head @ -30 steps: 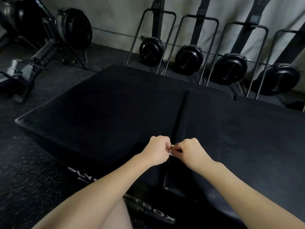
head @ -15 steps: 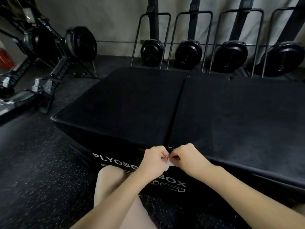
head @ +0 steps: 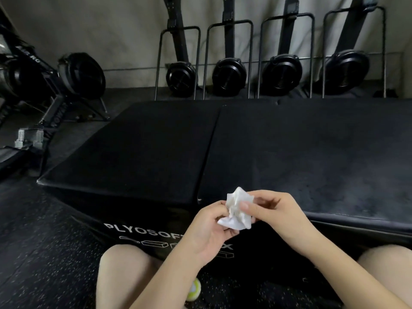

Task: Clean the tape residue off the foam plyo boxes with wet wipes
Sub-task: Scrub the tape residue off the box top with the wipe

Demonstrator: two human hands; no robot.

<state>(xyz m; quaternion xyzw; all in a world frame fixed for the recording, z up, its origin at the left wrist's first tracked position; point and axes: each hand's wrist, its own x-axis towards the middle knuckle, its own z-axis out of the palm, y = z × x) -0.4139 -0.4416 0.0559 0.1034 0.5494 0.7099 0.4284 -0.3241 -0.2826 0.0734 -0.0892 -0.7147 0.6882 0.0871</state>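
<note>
Lower centre of frame: crumpled white wet wipe (head: 237, 210), pinched between left hand (head: 206, 228) and right hand (head: 276, 211), fingers curled on it. Likely limp, light, damp; best bunched. Behind: two black foam plyo boxes (head: 156, 152), side by side. Upper frame: upright rowing machines (head: 229, 74); nothing obstructs.

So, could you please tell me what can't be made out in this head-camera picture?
- Tape residue on the plyo boxes: none can be made out on the dark tops, head view.
- Box lettering: its middle is covered by the left hand.
- Wet wipe: partly hidden under the fingers of the right hand.
- Small yellow-green object: mostly behind the left forearm.
</note>
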